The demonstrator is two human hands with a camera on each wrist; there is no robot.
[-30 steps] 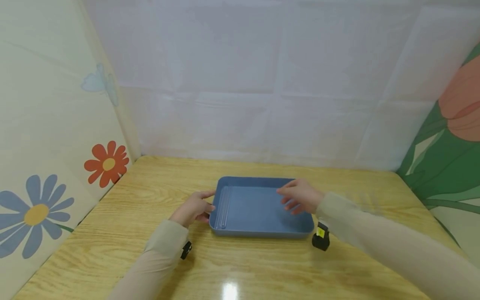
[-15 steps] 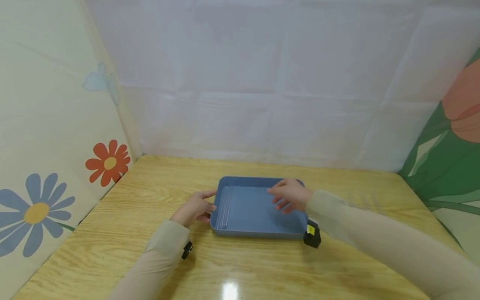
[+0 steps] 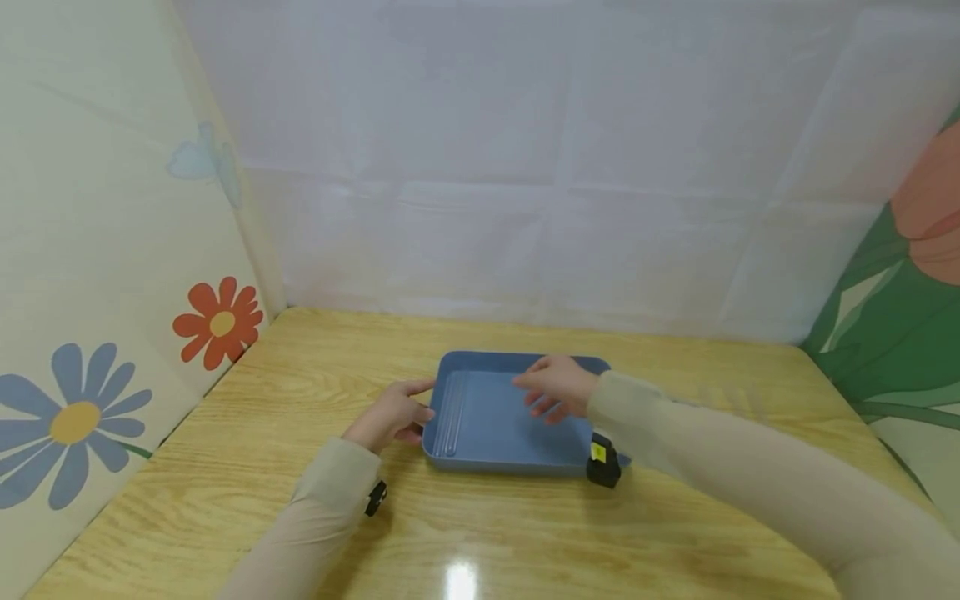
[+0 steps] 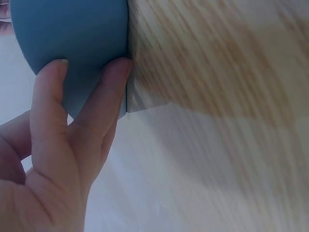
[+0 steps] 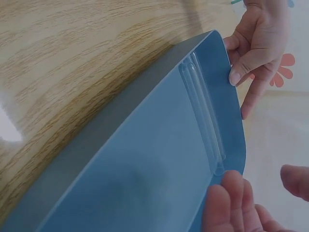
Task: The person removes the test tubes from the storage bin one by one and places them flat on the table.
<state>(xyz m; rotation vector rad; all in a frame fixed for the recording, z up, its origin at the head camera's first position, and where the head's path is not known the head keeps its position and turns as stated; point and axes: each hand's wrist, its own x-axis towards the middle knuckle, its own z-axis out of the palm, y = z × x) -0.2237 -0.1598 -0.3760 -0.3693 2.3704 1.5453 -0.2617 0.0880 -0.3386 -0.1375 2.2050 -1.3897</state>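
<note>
A shallow blue rectangular tray [image 3: 517, 417] lies on the table. At its left end, clear round-ended tubes [image 5: 205, 113] lie side by side on the floor of the tray. My left hand [image 3: 388, 417] rests against the tray's left wall. In the left wrist view its fairly straight fingers [image 4: 104, 99] touch the outer wall, and the thumb [image 5: 236, 75] is at the rim in the right wrist view. My right hand [image 3: 558, 387] hovers over the tray's inside, right of the tubes, fingers loosely bent and thumb apart, holding nothing.
The wood-grain table [image 3: 322, 358] runs back to a white cloth wall [image 3: 487, 208]. Several faint clear shapes [image 3: 731, 402] lie on the table beyond my right forearm, too faint to identify. Flower-printed sheets [image 3: 82, 250] stand at both sides. A black wrist camera [image 3: 603, 461] hangs below my right wrist.
My right hand has moved left above the tray, from near its right end toward the tubes. The left hand and the tray stay where they were.
</note>
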